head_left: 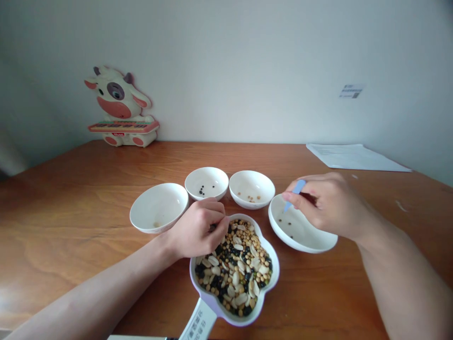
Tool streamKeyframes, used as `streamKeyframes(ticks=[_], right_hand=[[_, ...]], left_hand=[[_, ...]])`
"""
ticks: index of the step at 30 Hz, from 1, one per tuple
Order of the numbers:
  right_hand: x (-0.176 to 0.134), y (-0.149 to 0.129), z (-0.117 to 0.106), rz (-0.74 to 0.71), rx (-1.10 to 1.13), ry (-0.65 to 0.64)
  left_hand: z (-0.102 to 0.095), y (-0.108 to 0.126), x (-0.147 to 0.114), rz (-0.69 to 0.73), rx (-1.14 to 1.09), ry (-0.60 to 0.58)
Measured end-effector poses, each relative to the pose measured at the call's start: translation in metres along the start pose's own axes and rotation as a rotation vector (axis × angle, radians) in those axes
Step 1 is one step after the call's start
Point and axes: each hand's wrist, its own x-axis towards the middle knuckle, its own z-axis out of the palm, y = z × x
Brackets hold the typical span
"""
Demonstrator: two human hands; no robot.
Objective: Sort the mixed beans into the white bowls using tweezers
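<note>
On a brown tabletop (88, 198), my head camera is showing two bare hands working among four white bowls and a petal-shaped pan. The right hand (327, 203) is pinching blue tweezers (294, 194) between thumb and fingers, and their tip is pointing down into the right bowl (313, 233), where a few small dark beans (289, 224) are lying; I cannot tell whether the tip is gripping one. The left hand (202, 229) is curling its fingers at the upper left rim of the pan (275, 269), though I cannot tell how firmly they are closing on it. The pan is sitting at front centre, brimming with peanuts, black beans and yellow beans, its lettered handle (200, 321) pointing toward the lower left. Behind it, the left bowl (159, 203) is holding a pale piece (156, 224), the next bowl (214, 178) is holding black beans (201, 191), and the third bowl (252, 181) is holding yellow beans (250, 198). At the rear, a cow toy (118, 106) with a keyboard is standing at left, while papers (357, 157) are lying at right below a wall label (351, 91).
</note>
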Motion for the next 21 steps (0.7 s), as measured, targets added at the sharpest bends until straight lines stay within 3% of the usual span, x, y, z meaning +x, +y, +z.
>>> streamKeyframes(ticks=[3, 6, 13, 14, 18, 21], right_hand=[[-0.001, 0.009, 0.006, 0.066, -0.097, -0.140], [-0.001, 0.009, 0.009, 0.075, -0.127, -0.155], [-0.001, -0.023, 0.013, -0.176, 0.008, 0.289], [-0.002, -0.030, 0.017, -0.208, 0.058, 0.299], [-0.004, -0.053, 0.036, -0.350, 0.215, 0.127], [-0.006, -0.060, 0.048, -0.327, 0.194, -0.026]], left_hand=[[0.000, 0.000, 0.001, 0.004, 0.006, -0.005], [-0.001, 0.001, 0.001, 0.011, 0.010, -0.011], [-0.001, 0.001, 0.000, 0.010, 0.010, -0.009], [-0.001, 0.001, 0.000, 0.010, 0.010, -0.008], [-0.001, 0.001, 0.000, 0.008, 0.008, 0.003], [0.000, 0.001, 0.000, 0.001, 0.005, 0.008]])
